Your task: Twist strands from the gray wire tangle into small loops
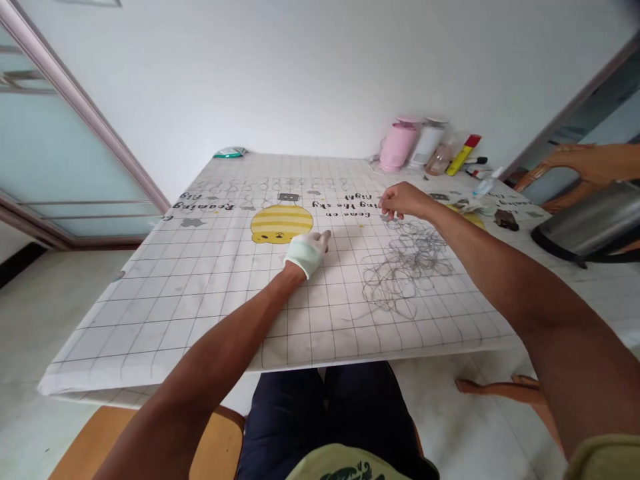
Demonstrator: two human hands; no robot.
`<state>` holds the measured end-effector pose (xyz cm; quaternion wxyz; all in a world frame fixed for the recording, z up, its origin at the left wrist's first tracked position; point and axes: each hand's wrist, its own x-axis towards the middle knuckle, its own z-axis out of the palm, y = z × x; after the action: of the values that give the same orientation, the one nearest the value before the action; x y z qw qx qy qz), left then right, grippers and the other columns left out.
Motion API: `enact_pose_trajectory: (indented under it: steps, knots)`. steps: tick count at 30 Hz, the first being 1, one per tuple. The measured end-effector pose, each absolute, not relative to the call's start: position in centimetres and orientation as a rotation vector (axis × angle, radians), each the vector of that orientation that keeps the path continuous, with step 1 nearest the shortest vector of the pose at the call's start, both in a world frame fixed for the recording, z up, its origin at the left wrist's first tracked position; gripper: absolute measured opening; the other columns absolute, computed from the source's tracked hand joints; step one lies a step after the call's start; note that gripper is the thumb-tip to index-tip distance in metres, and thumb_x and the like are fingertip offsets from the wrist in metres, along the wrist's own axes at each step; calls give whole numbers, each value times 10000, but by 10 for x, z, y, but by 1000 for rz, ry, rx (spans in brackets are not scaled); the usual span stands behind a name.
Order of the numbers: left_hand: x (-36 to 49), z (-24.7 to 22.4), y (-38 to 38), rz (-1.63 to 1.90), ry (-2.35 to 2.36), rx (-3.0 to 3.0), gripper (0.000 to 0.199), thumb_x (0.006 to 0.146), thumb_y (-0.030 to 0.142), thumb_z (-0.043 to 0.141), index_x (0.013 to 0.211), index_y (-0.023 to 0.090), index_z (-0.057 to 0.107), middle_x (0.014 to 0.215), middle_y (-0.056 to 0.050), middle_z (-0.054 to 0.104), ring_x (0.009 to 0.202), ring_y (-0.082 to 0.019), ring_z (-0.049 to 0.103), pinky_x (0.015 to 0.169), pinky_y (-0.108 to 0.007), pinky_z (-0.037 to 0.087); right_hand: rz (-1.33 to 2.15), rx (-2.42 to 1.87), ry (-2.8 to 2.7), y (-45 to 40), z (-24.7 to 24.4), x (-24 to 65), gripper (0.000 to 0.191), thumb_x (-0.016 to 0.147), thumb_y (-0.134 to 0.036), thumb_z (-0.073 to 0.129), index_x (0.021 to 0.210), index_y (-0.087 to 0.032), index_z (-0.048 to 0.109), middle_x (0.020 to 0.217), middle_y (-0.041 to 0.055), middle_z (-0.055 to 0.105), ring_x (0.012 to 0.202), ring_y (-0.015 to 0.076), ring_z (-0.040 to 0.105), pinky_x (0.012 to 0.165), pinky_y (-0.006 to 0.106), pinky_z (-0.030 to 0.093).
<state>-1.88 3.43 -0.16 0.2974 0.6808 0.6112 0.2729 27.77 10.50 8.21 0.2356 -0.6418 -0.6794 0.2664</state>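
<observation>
A loose tangle of thin grey wire-like loops [407,263] lies on the white checked tablecloth [215,320]. Just above its far edge is my bare right hand [403,200], with fingertips drawn together in a pinch; anything between them is too small to make out. My left hand [306,252] wears a white glove with a pale green cuff. It rests on the cloth beside the printed yellow bear [281,223], left of the tangle. Its fingers are curled, and what they hold, if anything, is hidden. Thin grey loops [270,183] lie spread in rows farther back.
Along the wall stand a pink cylinder [397,147], a white one [425,143] and a yellow tube with a red cap [463,155]. A metal kettle-like vessel [595,223] is at the right, near a dark small block [506,220]. A green packet [230,153] sits back left.
</observation>
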Motion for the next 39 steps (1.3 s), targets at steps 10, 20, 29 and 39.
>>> enact_pose_trajectory:
  steps: [10, 20, 29, 39]
  knots:
    - [-17, -2, 33, 715, 1607, 1827, 490, 1002, 503, 490, 645, 234, 691, 645, -36, 702, 752, -224, 674, 822, -325, 502, 487, -1492, -2726, 22, 64, 256, 159, 876, -106, 661, 754, -205, 689, 860, 54, 737, 745, 195, 607, 671, 338, 380]
    - [-17, -5, 34, 685, 1598, 1887, 494, 997, 523, 501, 659, 231, 713, 724, -51, 748, 807, -235, 690, 857, -326, 508, 258, -1339, -2971, 15, 41, 236, 70, 946, -146, 622, 915, -198, 658, 1038, 101, 670, 867, 230, 591, 697, 330, 367]
    - [-17, -6, 34, 662, 1592, 1911, 494, 990, 524, 491, 677, 227, 733, 695, -52, 732, 790, -237, 686, 851, -333, 508, 79, -1230, -2917, 23, 27, 232, 130, 961, -119, 540, 867, -202, 576, 951, 100, 650, 829, 231, 548, 712, 349, 361]
    - [-16, -9, 36, 657, 1577, 1921, 459, 972, 502, 511, 668, 233, 726, 698, -46, 737, 770, -236, 675, 803, -347, 494, 421, -1345, -2685, 0, 53, 239, 152, 947, -256, 610, 801, -213, 608, 908, 46, 701, 795, 199, 593, 706, 337, 374]
